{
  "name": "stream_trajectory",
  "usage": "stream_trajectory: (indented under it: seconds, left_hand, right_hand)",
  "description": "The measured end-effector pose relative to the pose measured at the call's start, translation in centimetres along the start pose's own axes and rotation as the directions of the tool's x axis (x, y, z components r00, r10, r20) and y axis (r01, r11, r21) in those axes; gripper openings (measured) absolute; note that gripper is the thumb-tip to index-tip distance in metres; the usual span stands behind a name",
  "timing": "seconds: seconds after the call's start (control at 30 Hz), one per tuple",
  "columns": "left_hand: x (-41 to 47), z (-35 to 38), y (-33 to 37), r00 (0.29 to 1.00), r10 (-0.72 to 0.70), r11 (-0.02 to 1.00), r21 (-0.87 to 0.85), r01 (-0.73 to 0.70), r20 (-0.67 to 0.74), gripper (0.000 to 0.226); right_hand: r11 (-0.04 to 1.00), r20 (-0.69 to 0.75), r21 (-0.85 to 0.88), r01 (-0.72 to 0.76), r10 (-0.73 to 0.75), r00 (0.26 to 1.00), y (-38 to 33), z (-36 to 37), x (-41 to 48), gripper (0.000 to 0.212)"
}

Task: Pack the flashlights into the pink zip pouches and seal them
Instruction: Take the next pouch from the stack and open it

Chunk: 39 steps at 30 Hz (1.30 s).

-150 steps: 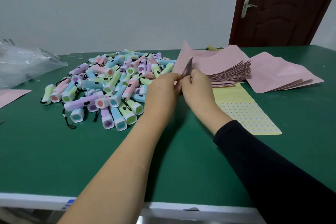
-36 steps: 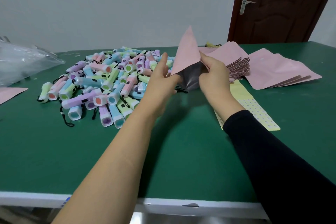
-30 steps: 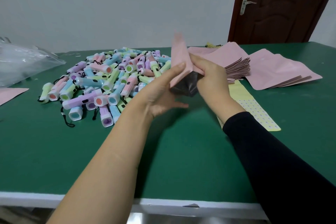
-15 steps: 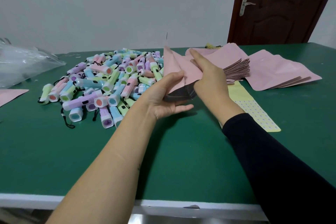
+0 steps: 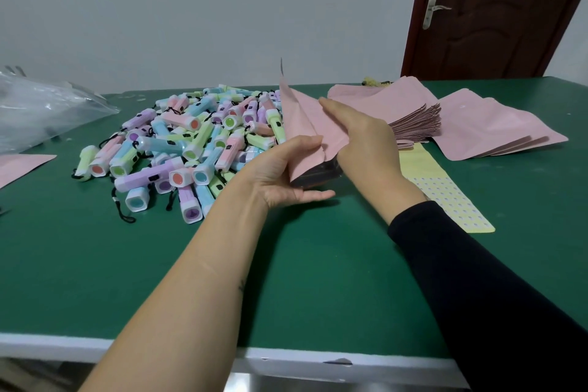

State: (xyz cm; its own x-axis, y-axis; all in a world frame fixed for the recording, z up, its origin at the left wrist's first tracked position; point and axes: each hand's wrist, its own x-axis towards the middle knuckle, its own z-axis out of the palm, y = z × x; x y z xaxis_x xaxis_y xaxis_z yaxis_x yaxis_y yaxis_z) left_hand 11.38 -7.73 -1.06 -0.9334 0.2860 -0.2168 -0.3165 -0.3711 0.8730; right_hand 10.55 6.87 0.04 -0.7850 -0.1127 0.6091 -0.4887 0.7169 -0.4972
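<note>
Head view, one entry per item.

Table [image 5: 95, 264]: green top, pale front edge.

Flashlights [image 5: 197, 137]: pastel heap with black wrist cords, on the table left of centre, none in a pouch.

Pouch [image 5: 302, 124]: pink, dark lining showing at its lower edge, held tilted above the table between both hands, just right of the heap.

Left hand [image 5: 283, 172]: bare forearm; thumb on top and fingers beneath pinch the pouch's lower left edge.

Right hand [image 5: 366, 143]: black sleeve; grips the pouch's right side, forefinger stretched along the pink face, other fingers hidden behind it.

Pouch stack [image 5: 416, 121]: fanned pink pile, flat, just behind the right hand.

Loose pouches [image 5: 496, 127]: several overlapping, right of the stack.

Sheet [image 5: 445, 194]: yellow, rows of small dots, partly under the right wrist.

Bag [image 5: 41, 108]: clear plastic, crumpled, far left.

Single pouch [image 5: 22, 165]: pink, at the left edge, near the bag.

Door [image 5: 496, 9]: dark brown, metal handle, behind the table's right end.
</note>
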Motion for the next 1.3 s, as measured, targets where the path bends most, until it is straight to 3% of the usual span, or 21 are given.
stream_trajectory:
  seconds: [0.33, 0.5, 0.6, 0.73, 0.9, 1.03, 1.2, 1.3]
  left_hand:
    - [-0.1, 0.5, -0.2, 0.998, 0.011, 0.999, -0.042, -0.014, -0.06, 0.035]
    - [-0.3, 0.0, 0.6, 0.994, 0.019, 0.996, -0.088, -0.029, -0.11, 0.03]
    - [-0.5, -0.6, 1.2, 0.988, 0.056, 0.988, -0.138, -0.076, -0.143, 0.034]
    - [-1.0, -1.9, 1.9, 0.969, 0.136, 0.91, -0.36, -0.205, -0.208, 0.042]
    - [-1.5, -2.6, 2.5, 0.955, 0.185, 0.809, -0.516, -0.281, -0.231, 0.052]
    - [-1.9, -2.5, 2.8, 0.976, 0.18, 0.75, -0.624, -0.219, -0.125, 0.071]
    - [-1.7, -2.7, 2.9, 0.97, 0.238, 0.718, -0.664, -0.207, -0.046, 0.071]
    - [-1.6, -3.1, 3.0, 0.967, 0.252, 0.679, -0.708, -0.197, -0.028, 0.073]
  right_hand:
    - [0.994, -0.019, 0.096, 0.05, -0.048, 0.999, -0.4, 0.0, -0.3, 0.08]
    - [0.854, -0.023, 0.505, -0.125, 0.158, 0.987, -0.4, 0.5, 0.1, 0.079]
    - [0.778, 0.026, 0.611, -0.149, 0.168, 0.985, -0.2, 0.8, 0.3, 0.064]
    - [0.738, 0.067, 0.655, -0.166, 0.161, 0.985, -0.1, 1.5, 0.2, 0.052]
    - [0.875, 0.044, 0.423, -0.236, 0.24, 0.97, 1.3, 3.3, 0.2, 0.046]
    - [0.983, 0.116, 0.139, -0.12, 0.104, 0.988, 1.9, 4.9, 0.3, 0.044]
    - [0.983, 0.391, -0.18, 0.034, 0.04, 0.92, 1.2, 7.6, 1.1, 0.038]
    - [0.96, 0.391, -0.278, 0.048, 0.067, 0.918, 0.7, 8.4, 1.4, 0.035]
